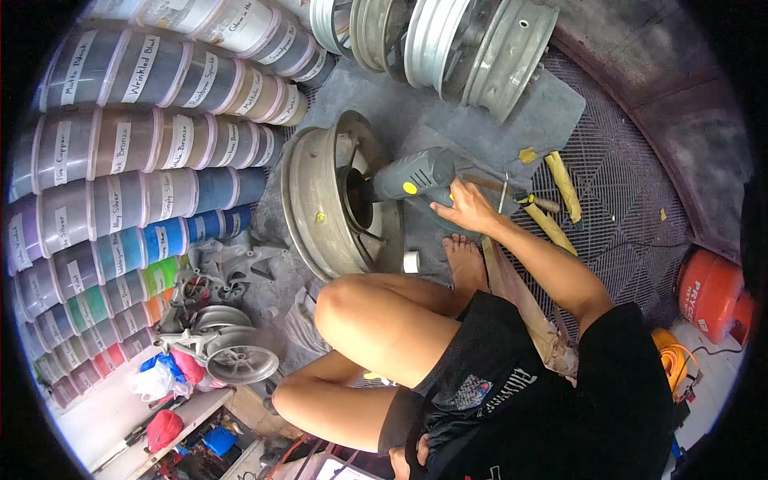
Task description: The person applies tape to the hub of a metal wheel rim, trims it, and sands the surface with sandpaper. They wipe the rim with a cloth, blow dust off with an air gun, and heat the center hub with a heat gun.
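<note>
My right hand (470, 210) is closed around the handle of a grey pistol-shaped power tool (416, 174) with yellow spots. The tool's front end points into the hub of a bare metal wheel rim (312, 204), which stands on its edge on a grey cloth. Whether the tool touches the hub, I cannot make out. Low in the view, my left hand (400, 462) shows only in part beside my lap, close to a black strap. Its fingers are mostly hidden. A small white roll (411, 262) lies between the rim and my bare foot.
Stacked labelled tubs of coloured powder (144, 144) line the left. More wheel rims (448, 48) stand at the top. Spoked wheels (240, 352) and metal parts lie lower left. Yellow tape pieces (564, 188) and a hammer-like tool (536, 200) lie right of my hand. A red gas cylinder (708, 292) stands far right.
</note>
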### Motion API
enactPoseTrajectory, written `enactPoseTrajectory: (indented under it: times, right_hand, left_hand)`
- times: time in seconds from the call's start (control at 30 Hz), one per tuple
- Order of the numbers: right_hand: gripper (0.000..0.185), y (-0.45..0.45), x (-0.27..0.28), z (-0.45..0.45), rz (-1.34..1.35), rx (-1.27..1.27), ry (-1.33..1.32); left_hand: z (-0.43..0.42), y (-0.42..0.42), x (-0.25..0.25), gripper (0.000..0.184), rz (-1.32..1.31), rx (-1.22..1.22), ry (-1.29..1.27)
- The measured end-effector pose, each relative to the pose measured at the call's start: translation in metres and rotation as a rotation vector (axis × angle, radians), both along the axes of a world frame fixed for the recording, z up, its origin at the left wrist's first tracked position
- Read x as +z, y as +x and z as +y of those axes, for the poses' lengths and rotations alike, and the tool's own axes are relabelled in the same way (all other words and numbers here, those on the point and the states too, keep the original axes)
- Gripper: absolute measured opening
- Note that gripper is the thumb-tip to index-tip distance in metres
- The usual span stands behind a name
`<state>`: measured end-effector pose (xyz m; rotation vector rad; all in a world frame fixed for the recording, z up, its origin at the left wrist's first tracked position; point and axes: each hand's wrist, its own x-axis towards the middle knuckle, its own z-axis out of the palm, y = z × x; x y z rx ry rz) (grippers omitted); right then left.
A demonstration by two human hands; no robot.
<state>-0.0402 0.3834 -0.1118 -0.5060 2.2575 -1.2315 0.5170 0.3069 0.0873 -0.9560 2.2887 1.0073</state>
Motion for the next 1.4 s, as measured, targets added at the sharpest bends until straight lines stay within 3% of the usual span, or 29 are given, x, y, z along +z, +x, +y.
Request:
enactPoseTrajectory:
  times: [0.1, 0.5, 0.57, 0.6, 0.63, 0.7, 0.8, 1.03, 1.2, 1.3, 1.4]
  right_hand:
    - [0.054, -0.001, -0.004, 0.002, -0.005, 0.033, -0.005]
    - [0.058, -0.006, 0.0, 0.013, -0.103, 0.064, 0.131]
    - [0.06, -0.008, 0.001, 0.017, -0.124, 0.076, 0.177]
    - [0.06, -0.008, 0.001, 0.019, -0.135, 0.082, 0.199]
    - [0.06, -0.008, -0.003, 0.021, -0.13, 0.086, 0.181]
    - [0.061, -0.007, -0.006, 0.024, -0.122, 0.093, 0.146]
    - [0.06, -0.005, -0.001, 0.024, -0.139, 0.054, 0.06]
    - [0.062, -0.009, -0.012, 0.015, -0.228, 0.047, 0.132]
    - [0.06, -0.019, -0.016, 0.016, -0.133, 0.113, 0.132]
    - [0.057, -0.024, -0.015, 0.018, -0.26, 0.107, 0.034]
    - [0.051, -0.031, -0.005, 0.019, -0.264, 0.107, -0.002]
  left_hand:
    - [0.001, 0.024, -0.013, 0.019, -0.017, 0.145, 0.083]
    - [0.003, 0.025, -0.014, 0.021, 0.021, -0.031, -0.073]
    - [0.003, 0.056, -0.03, 0.021, 0.033, -0.2, -0.196]
    - [0.007, 0.052, -0.033, 0.022, 0.037, -0.507, -0.465]
    - [0.003, 0.051, -0.029, 0.022, 0.04, -0.239, -0.235]
    - [0.002, 0.037, -0.019, 0.024, 0.033, -0.046, -0.097]
    - [0.003, 0.023, -0.011, 0.027, 0.028, 0.016, -0.072]
    - [0.005, 0.004, -0.006, 0.036, 0.061, 0.143, -0.05]
    - [0.007, 0.012, -0.017, 0.043, 0.25, 0.41, -0.05]
    - [0.002, 0.087, -0.054, 0.045, -0.159, 0.599, -0.02]
    - [0.0, 0.1, -0.064, 0.044, -0.18, 0.626, 0.021]
